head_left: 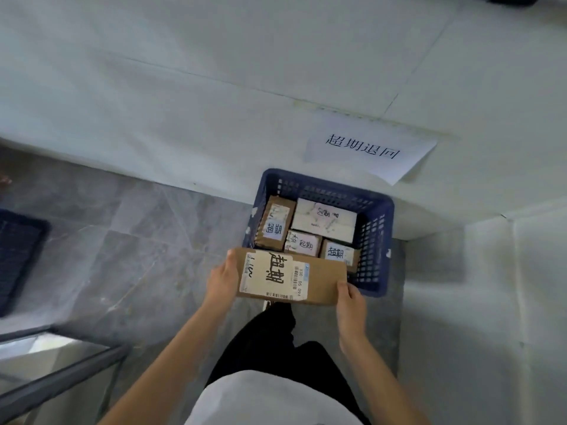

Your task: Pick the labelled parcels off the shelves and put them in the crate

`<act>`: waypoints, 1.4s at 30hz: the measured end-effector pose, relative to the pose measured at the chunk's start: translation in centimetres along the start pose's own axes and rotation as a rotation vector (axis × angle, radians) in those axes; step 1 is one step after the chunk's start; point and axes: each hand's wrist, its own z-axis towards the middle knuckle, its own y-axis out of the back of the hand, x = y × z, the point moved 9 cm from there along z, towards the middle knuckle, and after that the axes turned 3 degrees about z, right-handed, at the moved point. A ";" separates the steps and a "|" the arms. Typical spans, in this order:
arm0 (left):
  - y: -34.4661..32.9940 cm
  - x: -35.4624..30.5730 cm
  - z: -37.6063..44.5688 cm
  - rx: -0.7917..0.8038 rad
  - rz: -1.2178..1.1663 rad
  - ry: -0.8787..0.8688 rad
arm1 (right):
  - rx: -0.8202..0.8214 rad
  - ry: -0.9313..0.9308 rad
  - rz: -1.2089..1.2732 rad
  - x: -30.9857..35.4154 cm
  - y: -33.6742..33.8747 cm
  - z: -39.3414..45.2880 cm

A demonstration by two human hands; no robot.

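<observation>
Head view: you look down at your two hands and a flat brown parcel [291, 277] between them.
Left hand [222, 279]: closed on the parcel's left end, fingers hidden beneath it.
Right hand [349, 302]: gripping the near right corner.
Parcel: held level over the near rim of the blue crate [376, 240], its white label facing up.
Crate: four labelled parcels [323, 219] lie inside.
Floor [129, 240]: grey tile.
Wall [214, 102]: white, with a paper sign [368, 147] just above the crate.
</observation>
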 end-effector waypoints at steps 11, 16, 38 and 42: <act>-14.7 -8.3 12.2 0.086 0.118 -0.026 | 0.094 -0.255 0.153 -0.3 0.2 18.4; -17.5 -9.2 22.0 0.012 0.145 -0.059 | 0.236 -0.332 0.297 -0.2 -6.3 28.2; -19.8 -9.8 31.8 -0.110 0.271 -0.144 | 0.229 -0.265 0.153 1.8 -12.6 39.0; -19.0 -9.8 27.2 -0.148 0.332 -0.209 | 0.241 0.008 -0.079 5.3 -10.9 35.8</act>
